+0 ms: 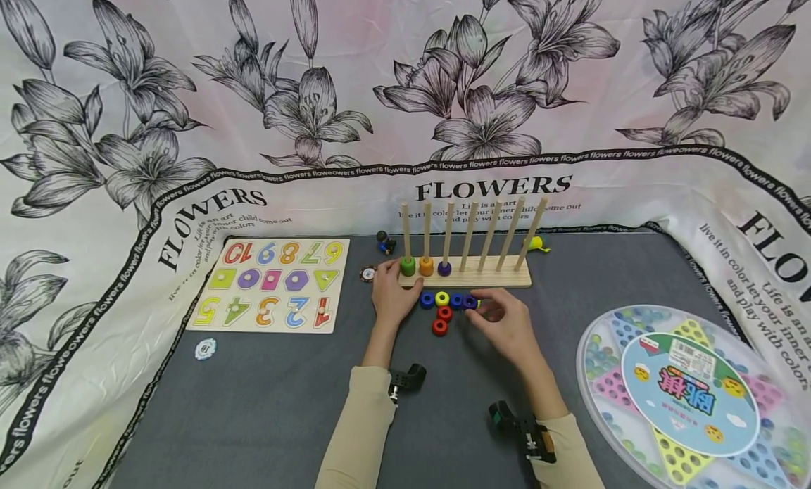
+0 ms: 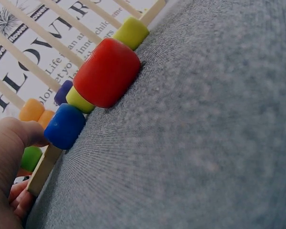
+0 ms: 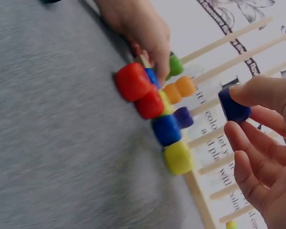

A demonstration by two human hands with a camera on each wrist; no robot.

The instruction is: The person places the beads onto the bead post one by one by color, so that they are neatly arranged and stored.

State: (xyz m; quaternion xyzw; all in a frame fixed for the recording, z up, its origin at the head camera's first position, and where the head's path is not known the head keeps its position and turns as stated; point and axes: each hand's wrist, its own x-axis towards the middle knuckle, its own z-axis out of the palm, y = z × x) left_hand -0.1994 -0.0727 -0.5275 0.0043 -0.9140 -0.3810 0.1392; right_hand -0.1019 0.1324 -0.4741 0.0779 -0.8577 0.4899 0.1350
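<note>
The right hand [image 1: 510,327] pinched the dark bead [image 3: 235,106] between thumb and fingertips, raised above the cloth [image 1: 266,411]. Just left of that grip lay a blue bead [image 3: 166,130], then a yellow bead [image 1: 442,304]; two red beads [image 3: 133,82] sat nearer the person. Beyond the grip stood the rack [image 1: 488,272], its end held between the left hand's [image 1: 394,295] thumb and fingers.

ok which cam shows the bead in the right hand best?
Right wrist: the dark blue bead is large, pinched by the right hand. Head shows it small, from above; left wrist doesn't show it.
</note>
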